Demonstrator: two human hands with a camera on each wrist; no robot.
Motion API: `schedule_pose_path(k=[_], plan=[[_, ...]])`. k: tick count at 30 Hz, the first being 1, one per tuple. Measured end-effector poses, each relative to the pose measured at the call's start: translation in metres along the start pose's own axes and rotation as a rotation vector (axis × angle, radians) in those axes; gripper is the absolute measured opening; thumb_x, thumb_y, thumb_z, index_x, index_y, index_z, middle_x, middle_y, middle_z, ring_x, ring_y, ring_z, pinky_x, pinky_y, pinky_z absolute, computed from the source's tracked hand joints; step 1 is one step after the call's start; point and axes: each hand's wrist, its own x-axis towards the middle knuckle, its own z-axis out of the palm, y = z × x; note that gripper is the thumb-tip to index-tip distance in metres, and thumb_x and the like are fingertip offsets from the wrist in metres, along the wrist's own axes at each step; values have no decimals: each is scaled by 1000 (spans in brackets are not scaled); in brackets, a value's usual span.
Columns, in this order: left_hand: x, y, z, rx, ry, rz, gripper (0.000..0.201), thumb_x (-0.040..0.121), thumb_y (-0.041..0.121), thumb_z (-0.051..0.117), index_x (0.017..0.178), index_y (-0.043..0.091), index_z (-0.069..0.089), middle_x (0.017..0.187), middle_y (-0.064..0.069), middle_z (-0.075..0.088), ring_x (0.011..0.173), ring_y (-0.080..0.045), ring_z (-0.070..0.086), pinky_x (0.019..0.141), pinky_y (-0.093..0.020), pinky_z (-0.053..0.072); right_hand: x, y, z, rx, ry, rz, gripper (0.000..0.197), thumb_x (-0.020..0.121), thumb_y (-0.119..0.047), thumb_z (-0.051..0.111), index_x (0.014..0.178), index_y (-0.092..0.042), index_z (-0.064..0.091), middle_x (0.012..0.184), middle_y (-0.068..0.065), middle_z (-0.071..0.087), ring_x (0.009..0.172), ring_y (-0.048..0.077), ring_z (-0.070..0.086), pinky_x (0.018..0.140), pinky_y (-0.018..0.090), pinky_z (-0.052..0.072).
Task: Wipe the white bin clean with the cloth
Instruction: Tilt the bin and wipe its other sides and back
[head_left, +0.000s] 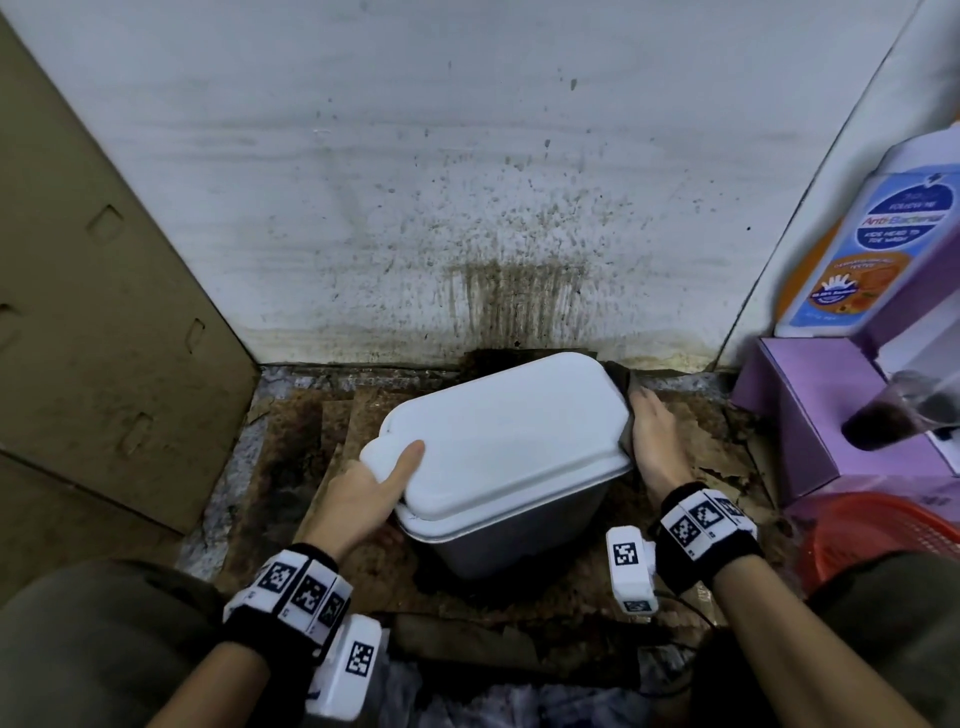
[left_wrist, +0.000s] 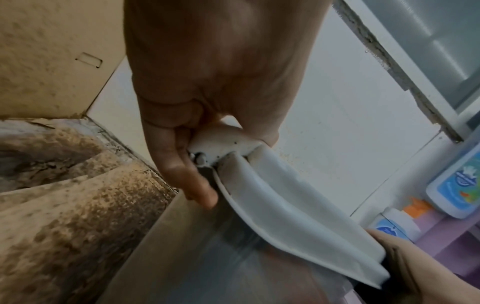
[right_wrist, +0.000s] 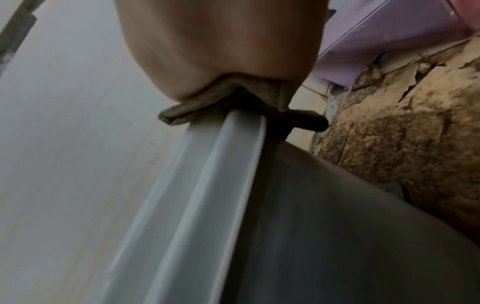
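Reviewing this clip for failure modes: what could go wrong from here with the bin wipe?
1. The left hand grips only the lid corner, and the bin looks tilted, so it may tip or the lid may lift.
2. The cloth, pressed by the right hand, already looks dirty and may smear.
3. It could brush the stained wall.

L hand (head_left: 371, 486) gripping, R hand (head_left: 655, 441) pressing flat

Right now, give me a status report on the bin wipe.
Left hand grips lid corner. Right hand presses cloth on bin edge. Purple box close right.
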Motion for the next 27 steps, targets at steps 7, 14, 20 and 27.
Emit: schedule_pose_path(k=[7, 14, 20, 27], plan=[[21, 13, -12, 29, -16, 23, 110, 61, 104, 38, 121, 15, 64, 106, -9, 72, 92, -26, 68, 71, -34, 52, -34, 8, 0, 129, 211, 22, 39, 106, -32, 36, 137, -19, 56, 138, 4, 58, 121, 20, 50, 97, 27, 31], [37, 25, -20, 101, -23, 34, 118, 64, 103, 34, 142, 15, 44, 134, -13, 58, 114, -33, 59, 93, -45, 52, -70, 17, 11, 147, 303, 62, 44, 109, -29, 30, 149, -17, 43, 150, 7, 48, 137, 24, 42, 97, 18, 24], [39, 24, -19, 208, 15, -20, 110, 73, 99, 28, 139, 11, 40, 127, -15, 59, 109, -34, 61, 96, -49, 51, -65, 10, 11, 136, 243, 50, 44, 109, -29, 28, 148, -16, 44, 148, 9, 49, 136, 25, 42, 95, 20, 24], [24, 47, -1, 430, 472, 387, 62, 101, 47, 45, 147, 5, 38, 150, -19, 42, 140, -36, 35, 110, -54, 30, -72, -3, 21, 165, 195, 4, 43, 109, -31, 29, 145, -18, 48, 127, -3, 52, 126, 18, 46, 98, 22, 26]])
